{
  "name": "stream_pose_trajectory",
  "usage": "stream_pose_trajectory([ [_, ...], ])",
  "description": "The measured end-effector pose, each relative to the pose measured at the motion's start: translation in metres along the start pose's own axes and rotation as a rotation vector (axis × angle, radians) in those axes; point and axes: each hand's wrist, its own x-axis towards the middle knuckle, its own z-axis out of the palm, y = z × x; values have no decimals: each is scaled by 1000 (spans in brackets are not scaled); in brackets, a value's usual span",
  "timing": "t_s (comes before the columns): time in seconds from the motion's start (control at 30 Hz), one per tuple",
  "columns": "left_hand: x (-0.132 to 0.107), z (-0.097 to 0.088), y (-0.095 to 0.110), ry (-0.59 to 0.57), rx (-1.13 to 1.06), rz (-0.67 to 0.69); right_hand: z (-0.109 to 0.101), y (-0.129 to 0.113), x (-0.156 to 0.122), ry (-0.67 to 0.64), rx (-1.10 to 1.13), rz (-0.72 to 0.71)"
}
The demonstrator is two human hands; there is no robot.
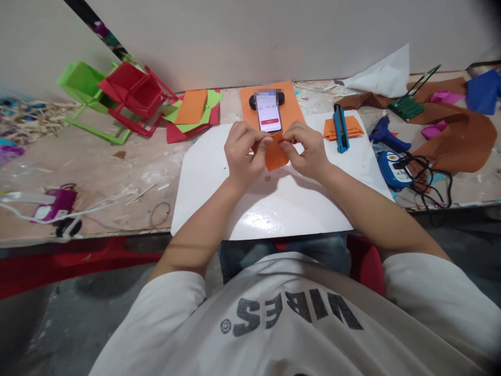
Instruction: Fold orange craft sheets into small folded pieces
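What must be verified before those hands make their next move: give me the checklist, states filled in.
1. Left hand pinching the orange piece: ok, at its upper left.
2. Right hand pinching it too: ok, at its upper right.
3. Blue cutter apart from both hands: ok, it lies across folded orange pieces.
4. Cutter's blade drawn in: cannot tell, too small.
5. Phone screen lit: ok.
6. Glue gun cool: cannot tell from a picture.
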Motion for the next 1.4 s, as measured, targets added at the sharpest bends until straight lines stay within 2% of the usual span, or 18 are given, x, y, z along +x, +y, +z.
stream_pose_trajectory([
  [0.13,3,-7,-4,-18,-29,-104,0,8,0,-8,43,-59],
  [0.33,13,-16,-14,72,-54,-190,-4,24,1,-29,17,-53],
  [0.47,19,-18,-25,266,-5,-158,-11,32,5,38,2,19],
  [0.53,18,-15,-28,300,-61,-189,-12,31,7,94,87,119],
  [0.67,10,-3,-24,175,-193,-390,-2,17,11,112,335,326],
  [0.77,7,5,-15,169,-229,-429,5,10,11,102,417,402],
  [0.83,9,6,-9,123,-245,-437,4,13,12,148,452,440],
  [0.93,14,3,-3,-34,-261,-489,-7,28,16,224,501,479],
  [1.07,17,-3,2,-249,-312,-626,-21,46,20,238,566,532],
  [1.23,18,-12,6,-423,-345,-681,-25,49,21,184,577,572],
  [1.4,19,-15,5,-518,-360,-725,-25,46,21,165,592,600],
])
